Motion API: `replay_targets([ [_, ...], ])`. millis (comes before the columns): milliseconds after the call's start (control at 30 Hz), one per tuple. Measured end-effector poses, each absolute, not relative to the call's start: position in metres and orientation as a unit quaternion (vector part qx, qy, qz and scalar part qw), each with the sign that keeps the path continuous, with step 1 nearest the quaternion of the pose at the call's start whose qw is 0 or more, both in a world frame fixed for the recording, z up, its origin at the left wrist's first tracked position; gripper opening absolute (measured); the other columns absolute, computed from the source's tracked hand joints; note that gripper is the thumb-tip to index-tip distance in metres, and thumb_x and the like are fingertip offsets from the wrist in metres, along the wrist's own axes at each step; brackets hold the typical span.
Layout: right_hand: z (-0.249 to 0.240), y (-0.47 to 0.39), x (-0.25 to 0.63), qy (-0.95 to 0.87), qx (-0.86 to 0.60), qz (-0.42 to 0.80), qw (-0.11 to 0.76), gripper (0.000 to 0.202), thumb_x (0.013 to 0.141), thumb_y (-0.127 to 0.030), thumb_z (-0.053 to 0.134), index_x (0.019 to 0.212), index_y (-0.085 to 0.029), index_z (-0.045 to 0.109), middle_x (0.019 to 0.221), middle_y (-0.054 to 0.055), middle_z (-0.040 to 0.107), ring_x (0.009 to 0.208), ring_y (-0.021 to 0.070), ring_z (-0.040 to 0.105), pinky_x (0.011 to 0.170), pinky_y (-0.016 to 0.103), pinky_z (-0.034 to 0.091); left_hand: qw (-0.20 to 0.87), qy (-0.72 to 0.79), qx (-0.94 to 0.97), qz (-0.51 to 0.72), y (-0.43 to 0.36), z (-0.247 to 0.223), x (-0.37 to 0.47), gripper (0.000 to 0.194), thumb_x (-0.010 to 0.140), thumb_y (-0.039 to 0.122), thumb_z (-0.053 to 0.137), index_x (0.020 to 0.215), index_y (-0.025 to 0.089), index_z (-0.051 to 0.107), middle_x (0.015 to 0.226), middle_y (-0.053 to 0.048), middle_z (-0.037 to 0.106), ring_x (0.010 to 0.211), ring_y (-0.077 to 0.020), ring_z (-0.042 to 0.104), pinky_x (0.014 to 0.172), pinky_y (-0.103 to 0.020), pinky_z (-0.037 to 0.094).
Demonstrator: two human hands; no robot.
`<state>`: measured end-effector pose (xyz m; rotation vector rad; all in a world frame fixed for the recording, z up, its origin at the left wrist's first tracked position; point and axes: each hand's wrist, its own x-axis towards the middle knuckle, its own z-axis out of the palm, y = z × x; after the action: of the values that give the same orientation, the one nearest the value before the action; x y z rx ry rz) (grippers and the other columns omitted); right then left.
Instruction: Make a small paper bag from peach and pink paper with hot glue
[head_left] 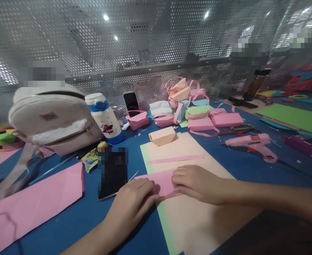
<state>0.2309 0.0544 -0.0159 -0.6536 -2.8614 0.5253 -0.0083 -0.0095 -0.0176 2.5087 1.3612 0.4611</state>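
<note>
Here, the left hand (138, 196) and right hand (198, 182) are touching a pink paper (164, 182), which is lying across the cream sheets' (204, 216) left edge on the counter (65, 233); their fingers (181, 178) are curling over it, though whether they're pinching I can't make out.

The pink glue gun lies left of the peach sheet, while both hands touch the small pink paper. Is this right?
No: in the head view, the pink glue gun lies right of the peach sheet. The left hand and right hand touch the small pink paper.
</note>
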Motion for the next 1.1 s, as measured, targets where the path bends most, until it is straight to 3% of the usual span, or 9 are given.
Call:
replay_targets([
  [200,-0.017,0.073,0.237,-0.975,-0.162,0.134,0.066,0.025,0.102,-0.022,0.041,0.081,-0.019,0.055,0.079,0.000,0.058,0.074,0.0165,0.047,0.069,0.028,0.036,0.045,0.435,0.885,0.161,-0.011,-0.016,-0.011,0.038,0.104,0.034,0.029,0.082,0.019,0.056,0.074,-0.001,0.060,0.066,-0.0180,0.057,0.062,-0.028,0.041],
  [367,-0.014,0.082,0.242,-0.971,-0.153,0.175,0.057,0.026,0.102,-0.021,0.040,0.080,-0.019,0.052,0.079,0.000,0.057,0.073,0.0157,0.045,0.071,0.027,0.036,0.003,0.425,0.894,0.144,-0.010,-0.019,-0.007,0.036,0.099,0.046,0.040,0.080,0.019,0.053,0.072,-0.002,0.059,0.063,-0.0201,0.054,0.058,-0.030,0.039],
  [533,-0.026,0.083,0.241,-0.971,-0.165,0.159,0.067,0.027,0.101,-0.019,0.039,0.077,-0.019,0.053,0.076,0.000,0.056,0.071,0.0158,0.042,0.069,0.028,0.034,0.049,0.421,0.892,0.157,-0.004,-0.022,-0.011,0.021,0.101,0.021,0.038,0.090,0.021,0.055,0.079,0.000,0.062,0.069,-0.0188,0.058,0.065,-0.030,0.041],
  [633,-0.033,0.083,0.242,-0.976,-0.170,0.108,0.086,0.027,0.100,-0.020,0.039,0.077,-0.018,0.054,0.076,0.001,0.056,0.069,0.0164,0.040,0.066,0.030,0.030,0.093,0.433,0.883,0.155,0.000,-0.023,-0.016,0.021,0.099,0.018,0.038,0.088,0.022,0.056,0.079,0.001,0.063,0.070,-0.0181,0.058,0.071,-0.032,0.044],
  [800,-0.033,0.082,0.243,-0.984,-0.158,0.048,0.063,0.021,0.092,-0.013,0.044,0.074,-0.019,0.052,0.075,0.002,0.055,0.068,0.0173,0.037,0.061,0.032,0.023,0.065,0.423,0.892,0.146,0.004,-0.024,-0.015,0.024,0.097,0.017,0.040,0.083,0.021,0.059,0.079,0.000,0.064,0.070,-0.0191,0.060,0.073,-0.036,0.047],
  [1100,-0.036,0.074,0.243,-0.980,-0.187,0.037,0.054,0.017,0.078,-0.003,0.048,0.074,-0.020,0.050,0.075,0.003,0.050,0.067,0.0184,0.037,0.061,0.032,0.025,-0.087,0.417,0.894,0.140,0.005,-0.033,-0.011,0.028,0.093,0.013,0.044,0.071,0.019,0.059,0.068,0.000,0.065,0.058,-0.0188,0.060,0.055,-0.031,0.041],
])
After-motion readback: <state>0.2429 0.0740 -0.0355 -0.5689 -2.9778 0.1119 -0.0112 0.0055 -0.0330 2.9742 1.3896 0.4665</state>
